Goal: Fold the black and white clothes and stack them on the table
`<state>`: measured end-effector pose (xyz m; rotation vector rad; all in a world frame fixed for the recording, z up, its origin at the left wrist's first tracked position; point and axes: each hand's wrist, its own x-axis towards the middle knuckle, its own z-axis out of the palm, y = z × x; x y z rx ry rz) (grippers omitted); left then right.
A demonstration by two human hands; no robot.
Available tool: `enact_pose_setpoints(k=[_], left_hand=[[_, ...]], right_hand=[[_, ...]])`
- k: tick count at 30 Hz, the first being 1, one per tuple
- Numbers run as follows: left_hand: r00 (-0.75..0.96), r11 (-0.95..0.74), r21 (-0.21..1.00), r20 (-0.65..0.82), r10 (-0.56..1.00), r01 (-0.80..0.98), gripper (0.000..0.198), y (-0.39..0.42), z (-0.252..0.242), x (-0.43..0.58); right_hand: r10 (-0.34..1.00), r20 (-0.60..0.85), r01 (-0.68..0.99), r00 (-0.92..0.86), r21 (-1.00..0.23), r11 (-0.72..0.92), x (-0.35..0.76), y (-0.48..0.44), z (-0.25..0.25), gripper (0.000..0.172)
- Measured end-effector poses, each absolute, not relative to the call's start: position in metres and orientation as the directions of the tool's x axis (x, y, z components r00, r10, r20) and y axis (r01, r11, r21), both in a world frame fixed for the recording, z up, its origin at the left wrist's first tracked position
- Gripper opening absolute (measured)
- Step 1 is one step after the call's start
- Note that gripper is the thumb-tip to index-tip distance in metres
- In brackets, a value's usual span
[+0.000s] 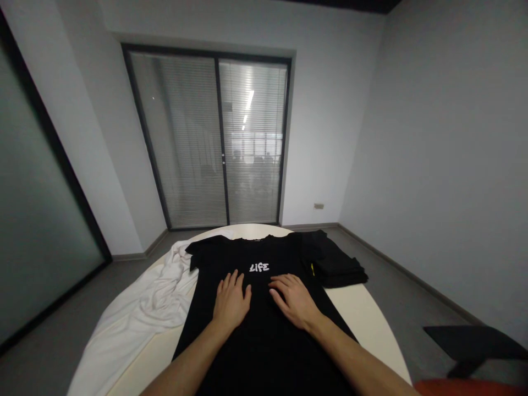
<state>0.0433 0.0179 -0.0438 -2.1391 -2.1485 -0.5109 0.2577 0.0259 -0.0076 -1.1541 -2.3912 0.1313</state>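
Note:
A black T-shirt [259, 341] with white lettering across its chest lies spread out, its collar toward the far edge. My left hand [233, 300] rests flat on the shirt, fingers apart, just below and left of the lettering. On the other side, my right hand [293, 300] also lies on the cloth with its fingers stretched toward the middle. Neither hand grips the fabric. The shirt's far right sleeve reaches over a stack of folded black garments [342, 267], and a small yellow mark shows beside that stack.
Crumpled white cloth [160, 300] covers the left side of the round cream table [367, 316]. At lower right stands a chair with a black armrest [474, 344] and a red seat [466, 388]. Glass doors with blinds [185, 143] are beyond the table.

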Motion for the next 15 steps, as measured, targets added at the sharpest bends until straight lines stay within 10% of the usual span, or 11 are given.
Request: enact_pose_setpoints(k=[10,15], left_hand=[[0.026,-0.067,0.179,0.225,0.974,0.981,0.052,0.018,-0.049,0.037],[0.051,-0.086,0.154,0.215,0.975,0.984,0.053,0.024,-0.048,0.032]], right_hand=[[0.003,0.23,-0.044,-0.973,-0.196,0.98,0.221,-0.031,-0.017,0.041],[-0.048,0.232,-0.126,-0.972,-0.334,0.934,0.194,-0.055,-0.061,0.053]])
